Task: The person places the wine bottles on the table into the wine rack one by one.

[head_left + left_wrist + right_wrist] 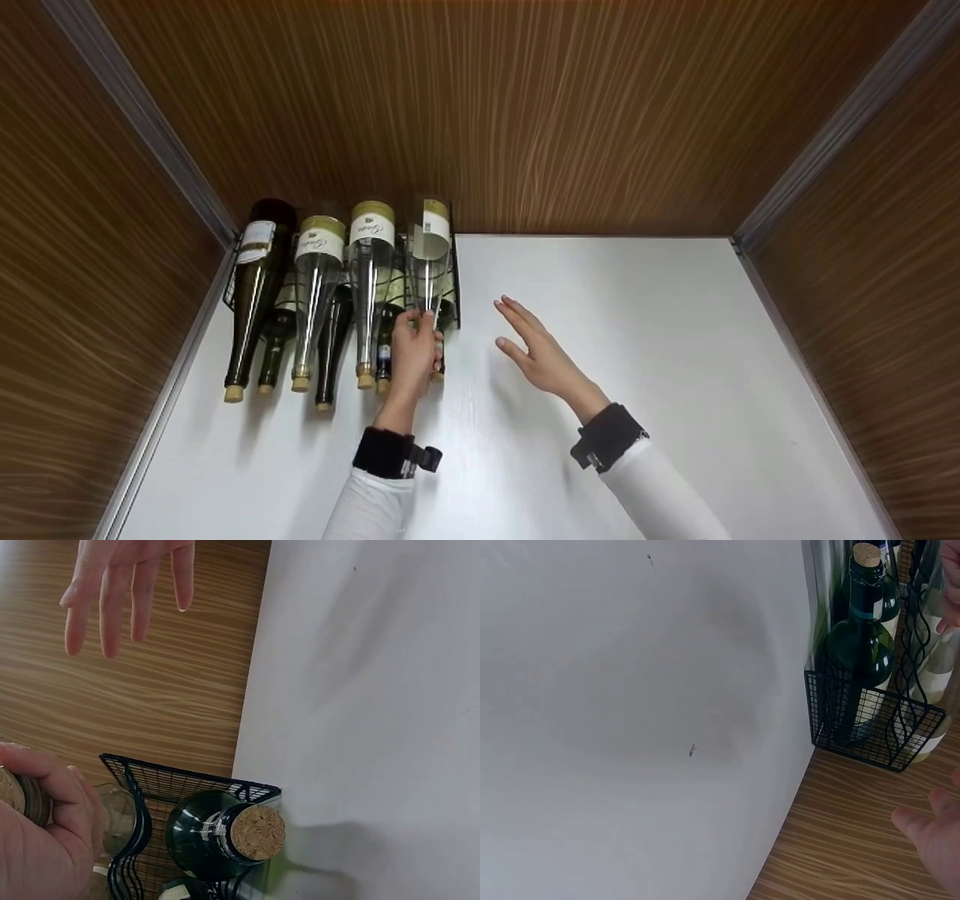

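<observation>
My left hand (412, 351) grips the neck of a clear glass bottle (429, 279) with a white and yellow label, the rightmost of the upper row. In the left wrist view, the fingers curl round that neck, and its cork (10, 791) shows beside them. The bottle lies over a black wire rack (877, 720), at its right end. My right hand (551, 366) hovers to the right, apart from the bottles, its fingers extended and holding nothing. Below the held bottle, a corked green bottle (201, 836) sits in the rack.
Left of the held bottle lie two more clear labelled bottles (369, 292) and a dark bottle (259, 300), all corked. Several dark green bottles, among them one with a long neck (335, 345), fill the lower row. Wood-grain panels (465, 112) and a white panel (637, 315) surround them.
</observation>
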{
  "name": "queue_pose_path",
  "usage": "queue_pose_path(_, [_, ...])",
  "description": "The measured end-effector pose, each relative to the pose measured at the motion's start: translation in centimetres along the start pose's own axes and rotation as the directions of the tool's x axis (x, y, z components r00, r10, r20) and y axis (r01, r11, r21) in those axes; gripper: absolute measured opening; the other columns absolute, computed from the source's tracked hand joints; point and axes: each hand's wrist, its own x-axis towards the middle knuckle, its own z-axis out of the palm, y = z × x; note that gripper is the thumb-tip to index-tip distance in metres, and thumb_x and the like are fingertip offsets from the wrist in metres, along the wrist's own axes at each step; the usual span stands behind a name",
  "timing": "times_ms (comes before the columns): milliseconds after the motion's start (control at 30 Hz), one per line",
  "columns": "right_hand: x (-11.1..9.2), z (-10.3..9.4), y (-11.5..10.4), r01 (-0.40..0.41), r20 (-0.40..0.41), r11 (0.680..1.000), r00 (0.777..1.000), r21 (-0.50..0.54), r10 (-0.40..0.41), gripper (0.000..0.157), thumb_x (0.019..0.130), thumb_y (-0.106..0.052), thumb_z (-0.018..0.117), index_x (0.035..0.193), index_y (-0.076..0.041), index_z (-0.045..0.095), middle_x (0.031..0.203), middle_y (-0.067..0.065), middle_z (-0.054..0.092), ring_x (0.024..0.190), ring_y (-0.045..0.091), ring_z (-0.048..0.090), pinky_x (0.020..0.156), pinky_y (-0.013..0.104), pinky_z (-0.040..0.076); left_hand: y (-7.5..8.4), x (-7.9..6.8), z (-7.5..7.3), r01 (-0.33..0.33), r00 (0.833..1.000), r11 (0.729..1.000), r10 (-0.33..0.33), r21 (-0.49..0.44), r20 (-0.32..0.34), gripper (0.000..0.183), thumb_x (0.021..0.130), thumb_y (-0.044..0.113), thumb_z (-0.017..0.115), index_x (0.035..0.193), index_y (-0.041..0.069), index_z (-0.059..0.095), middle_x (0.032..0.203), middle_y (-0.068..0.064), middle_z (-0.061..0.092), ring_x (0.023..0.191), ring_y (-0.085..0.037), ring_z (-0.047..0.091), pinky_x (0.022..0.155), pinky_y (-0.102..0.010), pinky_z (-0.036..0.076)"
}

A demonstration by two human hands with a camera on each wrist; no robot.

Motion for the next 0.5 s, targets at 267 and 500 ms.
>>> queue_pose_path(267, [0.10, 0.35, -0.12, -0.003, 0.007, 1.000, 1.000, 0.005, 0.003, 0.058, 0.104, -0.037, 0.047, 0.156, -0.016, 0.029, 0.161, 0.007, 0.023, 0.147, 0.026, 0.019, 0.115, 0.051, 0.021, -0.26, -0.02, -0.19, 0.004, 1.000, 1.000, -0.004, 0.010, 0.019, 0.059, 0.098, 0.015, 0.063, 0.145, 0.001, 0.031, 0.078, -0.010, 0.061, 0.043, -0.011, 0.048, 0.036, -0.024, 0.040])
queue_pose_path(500, [0.09, 0.65, -0.21, -0.020, 0.019, 1.000, 1.000, 0.008, 0.020, 0.058, 0.105, -0.035, 0.048, 0.156, -0.016, 0.028, 0.161, 0.007, 0.022, 0.147, 0.026, 0.019, 0.115, 0.050, 0.021, -0.25, 0.12, -0.38, 0.069, 0.996, 0.997, -0.067, -0.035, 0.061, 0.057, 0.102, 0.019, 0.055, 0.148, 0.003, 0.026, 0.093, -0.018, 0.062, 0.049, -0.013, 0.053, 0.039, -0.025, 0.042])
